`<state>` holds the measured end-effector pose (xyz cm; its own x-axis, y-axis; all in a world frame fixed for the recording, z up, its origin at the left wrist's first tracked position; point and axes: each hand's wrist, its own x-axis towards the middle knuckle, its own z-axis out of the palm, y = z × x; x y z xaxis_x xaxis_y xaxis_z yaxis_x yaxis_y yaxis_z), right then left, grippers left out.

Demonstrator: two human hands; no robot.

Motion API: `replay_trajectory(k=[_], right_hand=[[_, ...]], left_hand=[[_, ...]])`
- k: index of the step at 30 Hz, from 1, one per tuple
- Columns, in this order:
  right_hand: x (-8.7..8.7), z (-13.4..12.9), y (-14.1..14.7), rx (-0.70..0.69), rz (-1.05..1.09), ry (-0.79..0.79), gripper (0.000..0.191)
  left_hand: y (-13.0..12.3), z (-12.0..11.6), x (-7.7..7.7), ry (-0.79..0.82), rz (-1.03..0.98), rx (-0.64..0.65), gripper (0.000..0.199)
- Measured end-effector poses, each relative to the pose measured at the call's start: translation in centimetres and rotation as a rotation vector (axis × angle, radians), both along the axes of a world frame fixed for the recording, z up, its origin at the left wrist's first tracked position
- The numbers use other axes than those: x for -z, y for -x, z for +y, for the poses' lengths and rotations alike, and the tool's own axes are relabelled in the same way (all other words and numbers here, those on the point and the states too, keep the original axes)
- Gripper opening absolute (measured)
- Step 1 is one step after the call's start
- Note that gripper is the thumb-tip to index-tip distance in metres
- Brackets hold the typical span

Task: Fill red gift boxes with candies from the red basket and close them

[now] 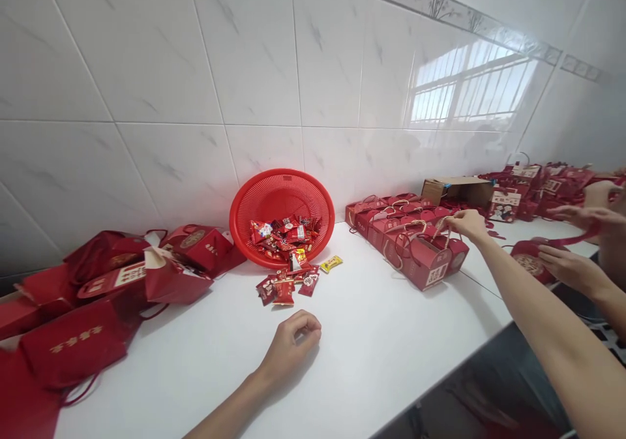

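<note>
My left hand (295,342) rests above the white table with its fingers curled toward the thumb, and nothing shows in it. In front of it, wrapped candies (283,290) spill from a tipped red plastic basket (235,220) that leans against the wall. My right hand (467,222) pinches the twisted rope handle of a red gift box (424,263). This box stands at the near end of rows of similar red boxes (376,220). One yellow-wrapped candy (331,264) lies apart, right of the basket.
Red boxes and bags (112,295) are heaped at the left. At the right, a co-worker's hands (570,266) handle another red box (531,263). Behind are an open cardboard carton (457,191) and more red bags (542,184). A tiled wall (171,67) bounds the table.
</note>
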<state>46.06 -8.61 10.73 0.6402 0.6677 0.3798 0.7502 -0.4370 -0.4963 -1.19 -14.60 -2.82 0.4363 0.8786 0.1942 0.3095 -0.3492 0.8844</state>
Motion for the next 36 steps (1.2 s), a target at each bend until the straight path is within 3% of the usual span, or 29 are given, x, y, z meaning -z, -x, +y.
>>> replay_trajectory(k=[4,9,16,21,23,25,26,27,32,36], right_hand=[[0.2,0.9,0.1,0.057,0.037,0.051,0.020],[-0.3,0.8,1.0,-0.063,0.035,0.177,0.030],[-3.6,0.6,4.3,-0.089,-0.037,0.244,0.029],[-4.8,0.8,9.0,-0.361,0.026,0.147,0.010],[-3.8,1.2,11.6,-0.543,0.134,0.109,0.013],[-1.7,1.8,14.6,-0.666,0.280,0.111,0.011],[-0.3,2.3,16.3,-0.721,0.549,0.092,0.012],[1.1,2.8,18.0,-0.701,0.804,0.065,0.015],[7.9,6.4,26.0,-0.630,1.050,0.008,0.023],[10.3,9.2,30.0,-0.576,1.168,-0.054,0.016]], left_hand=[[-0.1,-0.1,-0.2,-0.005,-0.002,-0.001,0.018],[-0.2,-0.3,-0.2,-0.003,-0.027,-0.013,0.015],[-0.1,-0.5,-0.1,0.000,-0.044,-0.048,0.013],[0.8,0.9,0.0,-0.069,-0.021,-0.057,0.012],[1.2,1.4,0.0,-0.080,-0.008,-0.099,0.012],[1.5,1.8,0.0,-0.079,-0.004,-0.131,0.012],[1.6,1.9,0.0,-0.078,-0.005,-0.141,0.013],[1.7,2.0,0.0,-0.078,-0.004,-0.148,0.014],[1.8,2.2,0.4,-0.109,0.037,-0.162,0.029],[2.1,2.1,0.8,-0.195,0.084,-0.170,0.033]])
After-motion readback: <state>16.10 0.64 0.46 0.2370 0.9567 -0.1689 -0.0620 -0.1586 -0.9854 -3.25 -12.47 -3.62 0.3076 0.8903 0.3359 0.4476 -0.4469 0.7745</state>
